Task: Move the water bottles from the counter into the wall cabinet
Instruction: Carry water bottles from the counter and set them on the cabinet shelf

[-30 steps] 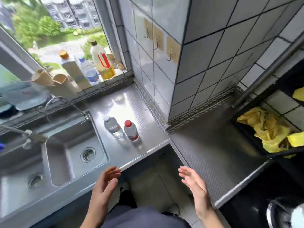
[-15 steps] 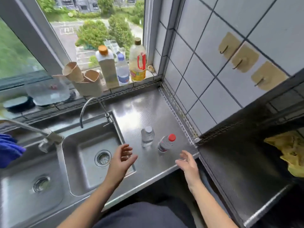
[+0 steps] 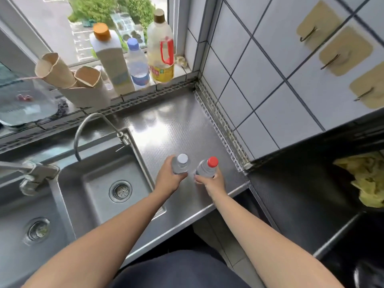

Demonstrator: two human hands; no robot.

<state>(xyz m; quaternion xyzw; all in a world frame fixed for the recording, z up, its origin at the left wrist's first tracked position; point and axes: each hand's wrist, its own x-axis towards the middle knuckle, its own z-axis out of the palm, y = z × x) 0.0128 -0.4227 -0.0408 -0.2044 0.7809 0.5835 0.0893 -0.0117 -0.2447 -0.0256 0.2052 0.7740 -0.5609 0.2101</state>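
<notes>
Two small clear water bottles stand side by side on the steel counter (image 3: pixel 176 125), right of the sink. My left hand (image 3: pixel 169 177) is wrapped around the white-capped bottle (image 3: pixel 181 164). The red-capped bottle (image 3: pixel 206 168) is gripped by my right hand (image 3: pixel 212 180). Both bottles appear to rest upright on the counter, their lower parts hidden by my fingers. No wall cabinet is in view.
A double sink (image 3: pixel 108 183) with a curved tap (image 3: pixel 91 129) lies to the left. On the windowsill stand a carton (image 3: pixel 112 61), a blue-capped bottle (image 3: pixel 138 63) and an oil bottle (image 3: pixel 161 48). A tiled wall with hooks (image 3: pixel 332 59) rises at right. Yellow cloth (image 3: pixel 367 179) lies far right.
Both hands have reached forward from open and empty to closed around the two bottles. The view has moved in over the counter.
</notes>
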